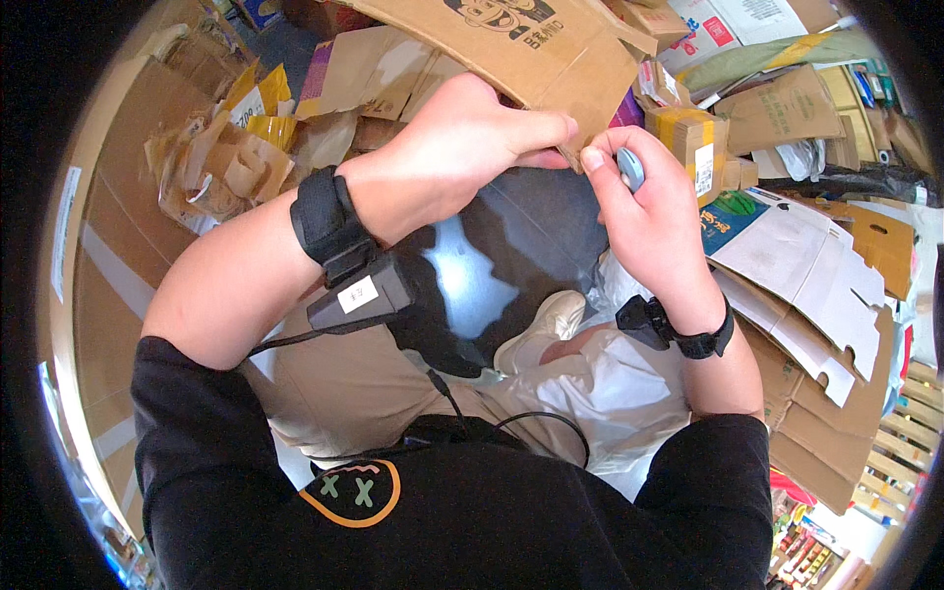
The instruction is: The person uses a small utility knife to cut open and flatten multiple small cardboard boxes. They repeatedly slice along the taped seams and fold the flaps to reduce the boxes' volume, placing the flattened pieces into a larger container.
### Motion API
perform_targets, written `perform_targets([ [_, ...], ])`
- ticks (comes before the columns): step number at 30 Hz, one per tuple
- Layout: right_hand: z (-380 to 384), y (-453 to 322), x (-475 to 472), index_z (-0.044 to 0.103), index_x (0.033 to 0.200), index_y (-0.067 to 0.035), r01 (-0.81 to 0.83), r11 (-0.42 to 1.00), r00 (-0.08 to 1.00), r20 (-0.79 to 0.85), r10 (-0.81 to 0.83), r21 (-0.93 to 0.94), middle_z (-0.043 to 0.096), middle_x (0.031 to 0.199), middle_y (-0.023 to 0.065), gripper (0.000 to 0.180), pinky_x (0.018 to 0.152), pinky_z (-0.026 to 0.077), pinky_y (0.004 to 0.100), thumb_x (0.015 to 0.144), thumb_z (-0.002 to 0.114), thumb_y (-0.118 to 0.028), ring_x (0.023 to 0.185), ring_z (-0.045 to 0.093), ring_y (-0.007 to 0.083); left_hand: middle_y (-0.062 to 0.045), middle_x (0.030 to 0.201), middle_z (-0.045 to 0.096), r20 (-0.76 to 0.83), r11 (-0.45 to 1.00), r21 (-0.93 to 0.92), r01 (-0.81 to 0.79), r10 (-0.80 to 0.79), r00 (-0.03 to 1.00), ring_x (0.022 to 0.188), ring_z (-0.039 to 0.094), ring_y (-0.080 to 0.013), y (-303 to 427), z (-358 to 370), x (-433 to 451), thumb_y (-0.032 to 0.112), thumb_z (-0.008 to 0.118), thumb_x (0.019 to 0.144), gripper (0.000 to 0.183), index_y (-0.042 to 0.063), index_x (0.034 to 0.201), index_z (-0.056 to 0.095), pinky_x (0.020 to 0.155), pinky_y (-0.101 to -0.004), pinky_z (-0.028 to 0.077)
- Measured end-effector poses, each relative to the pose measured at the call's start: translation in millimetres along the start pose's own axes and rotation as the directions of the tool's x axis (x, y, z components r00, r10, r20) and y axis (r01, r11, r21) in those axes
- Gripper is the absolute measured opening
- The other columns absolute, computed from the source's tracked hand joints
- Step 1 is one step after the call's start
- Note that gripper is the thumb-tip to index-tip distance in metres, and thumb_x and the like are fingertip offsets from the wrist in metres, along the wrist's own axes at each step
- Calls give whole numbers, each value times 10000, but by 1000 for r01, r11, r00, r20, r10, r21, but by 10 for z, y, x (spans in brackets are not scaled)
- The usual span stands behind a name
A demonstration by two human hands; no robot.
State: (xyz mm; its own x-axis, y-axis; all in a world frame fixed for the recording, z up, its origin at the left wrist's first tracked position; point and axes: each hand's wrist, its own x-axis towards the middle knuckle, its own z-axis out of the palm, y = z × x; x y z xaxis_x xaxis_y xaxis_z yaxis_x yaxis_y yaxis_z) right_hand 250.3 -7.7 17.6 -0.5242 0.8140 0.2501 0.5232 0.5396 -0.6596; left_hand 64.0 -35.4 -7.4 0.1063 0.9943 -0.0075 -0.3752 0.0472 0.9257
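Note:
A brown cardboard box (568, 81) with a printed cartoon figure is at the top centre. My left hand (472, 140) grips its near edge, thumb on the upper face and fingers beneath. At the box's near corner, my right hand (641, 184) touches the cardboard with thumb and finger. A small blue-grey handled tool (630, 169), perhaps a cutter, is held in the same right hand; its working end cannot be made out. Black straps with small devices are on both wrists.
Flattened cardboard (796, 258) lies in a pile at the right. Behind it is a taped carton (686, 147). Torn brown paper (228, 169) lies at the left, near a large cardboard panel (118, 295). A shoe (542, 332) and clear plastic (590, 398) are below my hands.

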Motion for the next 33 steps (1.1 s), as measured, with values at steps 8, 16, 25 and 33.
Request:
perform_targets([
  [8, -4, -1, 6, 603, 912, 3, -91, 995, 996, 3, 91, 30, 621, 845, 185, 169, 730, 489, 402, 887, 634, -161, 796, 620, 346, -77, 1136, 671, -19, 1000, 0, 13, -13, 1000, 981, 647, -158, 27, 31, -4, 132, 666, 873, 346, 17, 1194, 609, 825, -294, 531],
  [16, -50, 35, 67, 615, 908, -70, 334, 907, 939, 10, -344, -256, 612, 856, 107, 92, 643, 512, 384, 843, 657, -120, 778, 630, 319, -65, 1104, 676, -43, 1000, -16, 21, -22, 999, 952, 652, -146, 19, 37, -13, 140, 657, 871, 314, 21, 1160, 625, 814, -280, 531],
  [25, -62, 16, 40, 571, 894, -114, 415, 855, 910, 143, -390, -311, 606, 856, 79, 132, 584, 511, 393, 796, 637, -55, 730, 634, 320, -53, 969, 684, 108, 994, -6, 113, -111, 988, 868, 660, -122, 28, -10, -19, 111, 596, 877, 222, 18, 1075, 635, 768, -244, 536],
  [33, -28, 3, 17, 563, 907, -69, 351, 901, 936, 81, -342, -254, 612, 866, 115, 131, 639, 509, 420, 799, 623, -27, 776, 625, 352, -33, 936, 666, 160, 995, -41, 93, -85, 983, 774, 633, -90, -24, -80, 37, 74, 605, 872, 214, 6, 1074, 628, 762, -249, 544],
])
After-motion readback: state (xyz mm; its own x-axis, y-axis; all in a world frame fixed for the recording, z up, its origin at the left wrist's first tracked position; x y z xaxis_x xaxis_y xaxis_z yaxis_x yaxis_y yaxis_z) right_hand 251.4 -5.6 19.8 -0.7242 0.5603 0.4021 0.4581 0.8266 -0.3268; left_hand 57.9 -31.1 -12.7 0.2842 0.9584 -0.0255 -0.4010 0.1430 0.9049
